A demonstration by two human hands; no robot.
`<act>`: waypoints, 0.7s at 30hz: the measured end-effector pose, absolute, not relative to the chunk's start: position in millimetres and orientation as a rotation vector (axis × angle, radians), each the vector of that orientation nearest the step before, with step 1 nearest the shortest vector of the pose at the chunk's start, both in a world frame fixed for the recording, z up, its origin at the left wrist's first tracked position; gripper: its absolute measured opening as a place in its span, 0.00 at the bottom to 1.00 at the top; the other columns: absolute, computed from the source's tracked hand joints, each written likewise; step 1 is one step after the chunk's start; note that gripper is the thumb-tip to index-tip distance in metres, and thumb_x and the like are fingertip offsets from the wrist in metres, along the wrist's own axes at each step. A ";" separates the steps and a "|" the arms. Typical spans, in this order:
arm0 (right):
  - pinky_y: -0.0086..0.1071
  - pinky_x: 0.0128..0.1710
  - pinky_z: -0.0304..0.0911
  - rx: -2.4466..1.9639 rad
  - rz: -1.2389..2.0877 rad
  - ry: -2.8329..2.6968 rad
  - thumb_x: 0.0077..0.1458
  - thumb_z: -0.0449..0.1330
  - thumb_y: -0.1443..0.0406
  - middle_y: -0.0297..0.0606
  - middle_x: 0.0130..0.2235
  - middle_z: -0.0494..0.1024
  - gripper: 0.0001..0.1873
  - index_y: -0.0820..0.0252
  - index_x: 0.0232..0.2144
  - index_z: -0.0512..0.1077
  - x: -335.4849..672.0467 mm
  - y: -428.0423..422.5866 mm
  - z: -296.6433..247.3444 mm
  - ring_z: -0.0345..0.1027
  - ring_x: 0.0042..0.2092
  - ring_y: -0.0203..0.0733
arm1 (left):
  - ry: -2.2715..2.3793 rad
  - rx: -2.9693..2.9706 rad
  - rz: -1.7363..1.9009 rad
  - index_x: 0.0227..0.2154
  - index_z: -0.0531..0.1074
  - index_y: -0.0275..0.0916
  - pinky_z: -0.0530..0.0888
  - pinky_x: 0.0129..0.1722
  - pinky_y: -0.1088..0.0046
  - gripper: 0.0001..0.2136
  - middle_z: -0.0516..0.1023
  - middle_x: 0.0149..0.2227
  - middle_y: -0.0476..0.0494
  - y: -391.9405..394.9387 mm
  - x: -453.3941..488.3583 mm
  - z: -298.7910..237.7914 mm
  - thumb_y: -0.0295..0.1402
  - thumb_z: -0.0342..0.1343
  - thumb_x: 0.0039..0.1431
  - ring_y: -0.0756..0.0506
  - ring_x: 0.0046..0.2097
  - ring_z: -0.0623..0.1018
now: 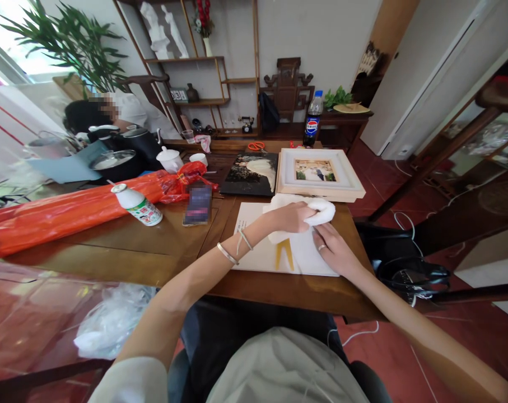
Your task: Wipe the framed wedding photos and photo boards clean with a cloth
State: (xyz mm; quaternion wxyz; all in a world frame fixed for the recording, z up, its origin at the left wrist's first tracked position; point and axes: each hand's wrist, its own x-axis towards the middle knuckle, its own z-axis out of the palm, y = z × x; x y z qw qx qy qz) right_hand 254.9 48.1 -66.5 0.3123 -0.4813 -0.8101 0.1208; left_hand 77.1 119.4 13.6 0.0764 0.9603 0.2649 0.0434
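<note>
My left hand [291,217] is closed around a bunched white cloth [323,210] and presses it down on a white board [257,252] that lies flat on the wooden table [153,252]. My right hand [335,249] rests flat on the same board just below the cloth, fingers stretched out, a ring on one finger. A small yellow wedge-shaped mark [284,253] shows on the board between my hands. Bracelets circle my left wrist.
A cream picture frame with a photo [318,173] and a dark painted panel [251,173] lie behind the board. A phone [198,204], a small white bottle [138,205] and an orange plastic bag [69,210] lie left. Another person sits at the far left. A black bag [405,263] stands on the floor at right.
</note>
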 end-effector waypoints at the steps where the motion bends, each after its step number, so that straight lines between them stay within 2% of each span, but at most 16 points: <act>1: 0.53 0.58 0.60 -1.268 0.317 -2.143 0.64 0.45 0.63 0.45 0.54 0.71 0.23 0.53 0.59 0.62 254.9 48.0 -66.2 0.63 0.57 0.54 | 0.780 2.890 0.127 0.35 0.70 0.34 0.69 0.41 0.72 0.08 0.76 0.40 0.40 118.7 77.3 12.4 0.22 0.49 0.53 0.44 0.43 0.74; 6: 0.55 0.63 0.54 -1.272 0.334 -2.138 0.64 0.45 0.62 0.43 0.61 0.65 0.24 0.54 0.62 0.60 256.8 48.0 -71.4 0.54 0.64 0.54 | 0.828 2.882 0.012 0.31 0.69 0.35 0.70 0.36 0.70 0.09 0.75 0.31 0.42 109.6 55.0 14.9 0.20 0.47 0.48 0.43 0.37 0.75; 8: 0.55 0.64 0.51 -1.288 0.354 -2.116 0.65 0.45 0.61 0.42 0.64 0.62 0.25 0.55 0.62 0.59 257.5 47.8 -74.2 0.51 0.66 0.52 | 0.915 2.866 -0.018 0.32 0.69 0.35 0.70 0.36 0.69 0.10 0.74 0.32 0.42 106.0 35.2 15.8 0.20 0.47 0.48 0.43 0.37 0.74; 12: 0.53 0.66 0.48 -1.311 0.376 -2.095 0.65 0.45 0.59 0.42 0.65 0.60 0.26 0.56 0.63 0.58 257.3 47.4 -75.9 0.50 0.67 0.49 | 1.124 2.816 -0.026 0.32 0.69 0.34 0.72 0.37 0.67 0.09 0.74 0.34 0.39 103.3 -12.3 9.3 0.20 0.46 0.50 0.42 0.38 0.75; 15: 0.52 0.66 0.48 -1.323 0.387 -2.088 0.65 0.45 0.59 0.40 0.65 0.60 0.26 0.54 0.63 0.58 256.9 46.9 -75.0 0.50 0.67 0.48 | 1.213 2.794 -0.005 0.33 0.70 0.33 0.72 0.46 0.65 0.10 0.76 0.39 0.36 97.8 -38.8 0.7 0.19 0.46 0.50 0.40 0.46 0.74; 18: 0.51 0.66 0.48 -1.347 0.391 -2.087 0.65 0.45 0.58 0.41 0.65 0.59 0.26 0.55 0.63 0.58 256.8 46.4 -73.6 0.49 0.67 0.47 | 1.124 2.831 0.034 0.33 0.71 0.34 0.62 0.60 0.63 0.13 0.73 0.52 0.35 78.9 -50.1 -2.4 0.16 0.46 0.48 0.40 0.62 0.64; 20: 0.50 0.67 0.47 -1.365 0.394 -2.092 0.65 0.45 0.58 0.43 0.66 0.59 0.26 0.57 0.63 0.58 256.7 46.2 -72.7 0.49 0.67 0.47 | 1.033 2.851 0.037 0.33 0.72 0.35 0.59 0.63 0.64 0.16 0.72 0.56 0.39 58.8 -52.3 1.4 0.15 0.46 0.45 0.43 0.65 0.58; 21: 0.51 0.67 0.47 -1.368 0.394 -2.094 0.65 0.45 0.58 0.43 0.65 0.59 0.26 0.58 0.63 0.59 256.6 46.3 -72.3 0.49 0.67 0.47 | 0.976 2.854 0.019 0.33 0.72 0.37 0.61 0.62 0.66 0.17 0.72 0.56 0.42 48.1 -53.0 4.8 0.15 0.46 0.43 0.44 0.65 0.59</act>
